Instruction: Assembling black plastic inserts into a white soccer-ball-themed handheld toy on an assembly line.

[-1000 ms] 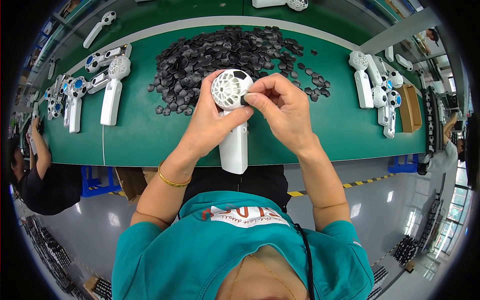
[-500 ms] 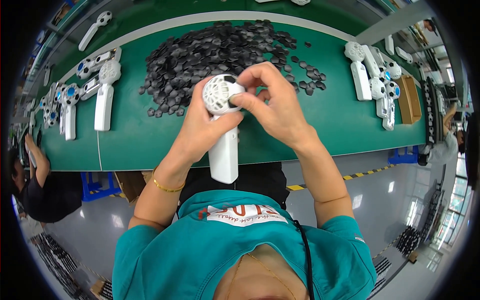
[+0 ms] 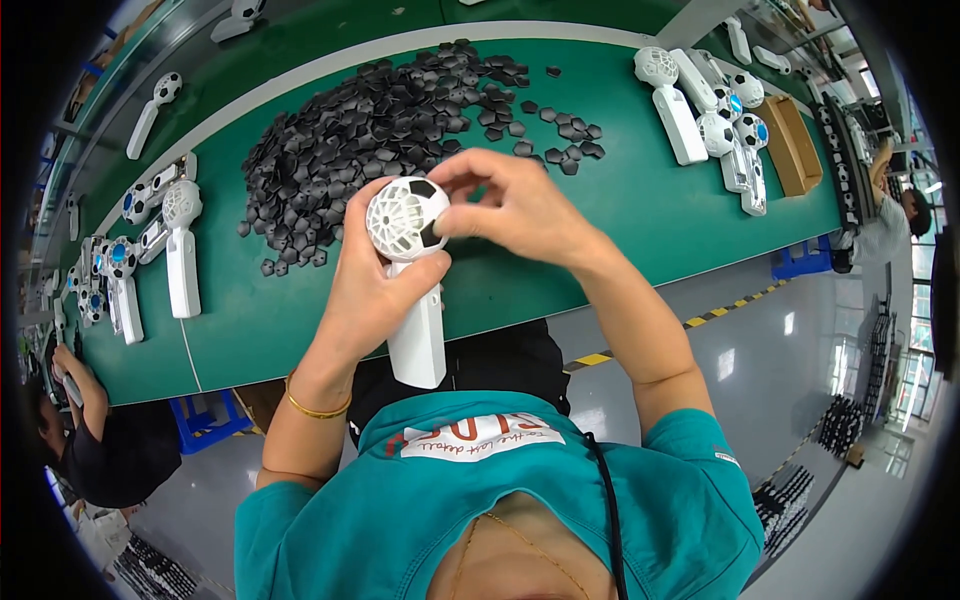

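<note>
A white handheld fan point(image 3: 418, 340) with a football-shaped head point(image 3: 398, 218) is tilted in front of me, its handle pointing down toward my lap. My left hand point(image 3: 372, 270) is closed around the neck and left side of the head. At the head's right side, my right hand point(image 3: 515, 205) has its thumb against a lower black pentagon piece point(image 3: 431, 234) set in the ball. Its index finger is bent close to an upper black pentagon piece point(image 3: 424, 188); the other fingertips are partly hidden. Beyond my hands lies a large pile of loose black pentagon pieces point(image 3: 340, 140).
More football-headed fans, including one white fan point(image 3: 183, 255), lie at the left of the green table point(image 3: 560, 260). Another group with a white fan point(image 3: 680, 120) sits at the right, beside a cardboard tray point(image 3: 792, 150). A co-worker point(image 3: 110, 440) sits at the far left.
My view has turned, so the table appears tilted. The fan shows lower and further left, with both hands still at its head. The lower black pentagon is more exposed beside my right thumb.
</note>
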Motion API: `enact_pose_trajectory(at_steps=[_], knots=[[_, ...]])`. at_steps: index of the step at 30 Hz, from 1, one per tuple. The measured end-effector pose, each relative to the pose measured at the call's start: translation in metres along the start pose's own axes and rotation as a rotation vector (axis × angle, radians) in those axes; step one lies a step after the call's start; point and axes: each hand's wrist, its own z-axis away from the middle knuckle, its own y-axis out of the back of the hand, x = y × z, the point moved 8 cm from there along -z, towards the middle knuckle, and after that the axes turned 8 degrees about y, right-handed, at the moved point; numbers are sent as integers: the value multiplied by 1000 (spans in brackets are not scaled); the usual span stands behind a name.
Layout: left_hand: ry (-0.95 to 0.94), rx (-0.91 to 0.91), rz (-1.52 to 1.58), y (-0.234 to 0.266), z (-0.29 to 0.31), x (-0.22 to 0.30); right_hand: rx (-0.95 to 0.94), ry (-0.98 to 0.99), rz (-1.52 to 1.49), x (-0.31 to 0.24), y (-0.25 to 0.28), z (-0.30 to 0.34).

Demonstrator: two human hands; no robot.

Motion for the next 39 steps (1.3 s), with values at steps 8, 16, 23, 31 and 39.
enact_pose_trajectory(at_steps=[8, 16, 23, 31, 39], knots=[[97, -23, 194, 11, -6, 0, 163, -112, 663, 51, 90, -13], [93, 33, 289, 25, -6, -2, 0, -99, 769, 56, 86, -29], [-16, 12, 460, 17, -6, 1, 240, -143, -233, -3, 24, -11], [-110, -10, 697, 17, -8, -1, 403, -51, -459, -10, -39, 6], [-125, -12, 601, 23, -7, 12, 465, 74, -430, -16, -27, 5]])
